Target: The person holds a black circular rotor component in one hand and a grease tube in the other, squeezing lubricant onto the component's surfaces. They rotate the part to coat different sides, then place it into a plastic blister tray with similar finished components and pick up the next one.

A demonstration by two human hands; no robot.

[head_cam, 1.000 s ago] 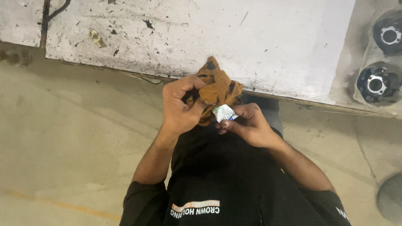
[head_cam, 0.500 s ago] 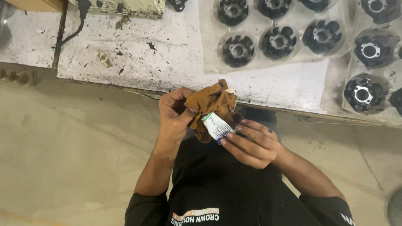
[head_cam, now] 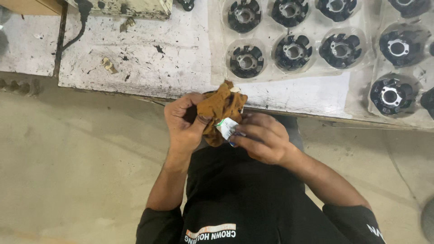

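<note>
My left hand [head_cam: 185, 124] grips a crumpled brown cloth [head_cam: 221, 106] in front of my chest, just below the worktable's edge. My right hand [head_cam: 262, 138] pinches a small white packet with green and blue print [head_cam: 226, 127], pressed against the lower part of the cloth. Both hands touch each other around the cloth. What the cloth wraps, if anything, is hidden.
A worn white worktable [head_cam: 153, 63] runs across the top. On it lie clear plastic trays [head_cam: 271, 31] holding several black round slotted parts [head_cam: 246, 61], more at the right [head_cam: 391, 96]. A black cable [head_cam: 79, 27] and a box edge sit at the far left. Concrete floor [head_cam: 68, 171] lies below.
The view has tilted up, showing more of the table and trays. My right hand has closed in on the packet and moved up against the cloth; my left hand keeps its grip.
</note>
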